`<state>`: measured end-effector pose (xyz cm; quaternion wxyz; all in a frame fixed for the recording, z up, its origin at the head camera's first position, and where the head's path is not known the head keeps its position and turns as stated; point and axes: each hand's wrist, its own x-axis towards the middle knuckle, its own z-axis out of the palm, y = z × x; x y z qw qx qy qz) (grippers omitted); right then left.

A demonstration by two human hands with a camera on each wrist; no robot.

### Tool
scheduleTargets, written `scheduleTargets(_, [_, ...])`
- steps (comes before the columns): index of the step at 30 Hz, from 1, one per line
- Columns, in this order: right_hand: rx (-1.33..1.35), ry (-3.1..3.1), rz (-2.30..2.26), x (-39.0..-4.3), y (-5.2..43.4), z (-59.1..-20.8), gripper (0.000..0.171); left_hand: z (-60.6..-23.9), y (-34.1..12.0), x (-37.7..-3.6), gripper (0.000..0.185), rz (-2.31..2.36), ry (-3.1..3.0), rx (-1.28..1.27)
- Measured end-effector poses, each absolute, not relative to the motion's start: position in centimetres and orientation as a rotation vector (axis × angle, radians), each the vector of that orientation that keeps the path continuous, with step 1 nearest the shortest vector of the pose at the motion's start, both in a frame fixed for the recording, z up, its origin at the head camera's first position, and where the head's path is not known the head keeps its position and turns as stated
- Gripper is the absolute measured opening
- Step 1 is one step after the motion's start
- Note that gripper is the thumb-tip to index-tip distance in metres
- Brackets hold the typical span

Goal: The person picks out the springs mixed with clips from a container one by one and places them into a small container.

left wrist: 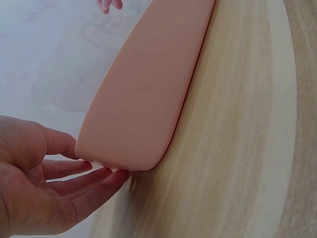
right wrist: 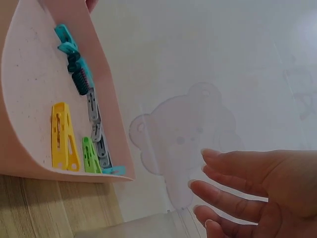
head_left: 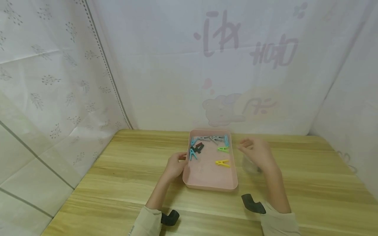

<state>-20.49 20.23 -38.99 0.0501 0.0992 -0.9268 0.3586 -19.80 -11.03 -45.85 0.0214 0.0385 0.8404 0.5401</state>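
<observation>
From the head view, we see a shallow pink rectangular plastic tray [head_left: 206,178] lying flat on the pale wooden bench [head_left: 118,177], near the middle. Our left hand [head_left: 175,165] touches the tray's left rim with relaxed fingers. Our right hand [head_left: 256,153] hovers just right of the tray, fingers loosely spread, holding nothing, above a clear plastic container [head_left: 250,165]. Inside the tray lie a yellow plastic clothes peg [head_left: 222,162], a green peg [head_left: 223,149], and a cluster of blue, grey and dark pegs [head_left: 206,141] along the far edge. Bare bench stretches wide to both sides and toward us; white cloth walls close the far edge.

From the left wrist view, the left hand [left wrist: 44,193] is open, straight fingertips [left wrist: 111,178] touching the tray's [left wrist: 143,99] rounded corner.

From the right wrist view, the right hand [right wrist: 257,193] is spread and apart from the tray [right wrist: 29,84]; the yellow peg [right wrist: 62,136] and green peg [right wrist: 90,156] lie near its edge.
</observation>
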Motion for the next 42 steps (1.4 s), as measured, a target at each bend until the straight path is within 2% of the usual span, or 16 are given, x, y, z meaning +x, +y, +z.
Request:
scheduleTargets(12, [0.336, -2.833, 1.117, -21.0, 19.4, -38.4, 0.043, -45.8, -11.0, -19.7, 0.044, 1.685, 2.604, 0.118])
scheduleTargets(33, [0.405, -2.807, 1.231, -22.3, 17.6, -38.4, 0.031, -45.9, -11.1, -19.7, 0.044, 1.676, 2.611, 0.126])
scheduleTargets(42, [0.392, -2.852, 1.226, -23.0, 17.0, -38.2, 0.035, -45.9, -11.0, -19.8, 0.044, 1.679, 2.603, 0.121])
